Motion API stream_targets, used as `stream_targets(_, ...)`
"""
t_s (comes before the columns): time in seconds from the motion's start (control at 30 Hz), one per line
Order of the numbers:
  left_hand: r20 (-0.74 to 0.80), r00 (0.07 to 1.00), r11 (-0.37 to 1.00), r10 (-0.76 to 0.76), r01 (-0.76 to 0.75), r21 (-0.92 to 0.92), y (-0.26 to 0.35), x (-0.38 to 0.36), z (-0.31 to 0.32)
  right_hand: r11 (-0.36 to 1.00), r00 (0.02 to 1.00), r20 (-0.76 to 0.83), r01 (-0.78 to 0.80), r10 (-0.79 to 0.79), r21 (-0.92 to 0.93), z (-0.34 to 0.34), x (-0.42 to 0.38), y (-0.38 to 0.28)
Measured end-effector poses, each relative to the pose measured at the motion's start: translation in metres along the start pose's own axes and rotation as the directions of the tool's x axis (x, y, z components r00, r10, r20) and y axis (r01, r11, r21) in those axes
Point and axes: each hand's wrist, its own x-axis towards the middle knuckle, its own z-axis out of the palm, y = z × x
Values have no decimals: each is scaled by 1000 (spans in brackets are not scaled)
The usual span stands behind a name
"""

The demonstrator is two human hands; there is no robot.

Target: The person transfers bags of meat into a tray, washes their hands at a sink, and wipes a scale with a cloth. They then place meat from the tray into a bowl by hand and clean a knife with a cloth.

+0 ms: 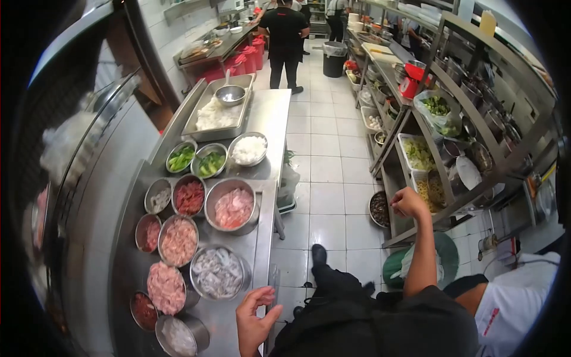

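Note:
My left hand (257,318) is low in the view, beside the front edge of the steel counter. Its fingers are loosely bent, the thumb stands apart, and it holds nothing. Closest to it on the counter is a steel bowl of grey, squid-like pieces (219,272). Several steel containers of raw meat stand around that bowl, among them pale pink meat (166,288) and a larger pot of pink slices (233,208). My right hand (410,203) is raised over the aisle at the right, near the shelf rack. Its fingers are curled in a loose fist, and nothing shows in them.
A tiled aisle (321,146) runs ahead between the steel counter (276,113) and the metal rack (386,235). A person in black (284,35) stands up the aisle. Near a black bin (334,59) are other people. A person in a white shirt (517,303) is close at my right.

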Motion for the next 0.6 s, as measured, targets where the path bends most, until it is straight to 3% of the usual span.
stream_targets(0.07,97,995,999,34,-37,30,11,34,25,998,997,71,40,-44,56,-8,24,8)
stream_targets(0.13,102,993,998,55,-58,27,12,76,56,977,976,86,203,-198,-59,-11,74,34)
stream_targets(0.2,168,985,999,-41,45,-22,-5,120,80,990,988,69,142,-140,-23,-11,114,40)
stream_targets(0.27,166,980,994,-108,107,14,4,160,110,974,973,-142,156,-180,-165,-1,156,57)
stream_targets(0.33,183,978,995,-96,97,4,6,212,144,964,988,8,153,-155,-219,-17,178,48)
stream_targets(0.37,172,983,997,-69,62,48,16,231,159,996,993,111,39,-30,-82,-34,183,29)
stream_targets(0.53,168,984,995,63,-74,64,34,319,214,961,976,103,208,-192,-182,-75,233,11)
stream_targets(0.6,188,978,993,87,-101,69,36,351,233,965,966,84,250,-243,-80,-97,243,-6)
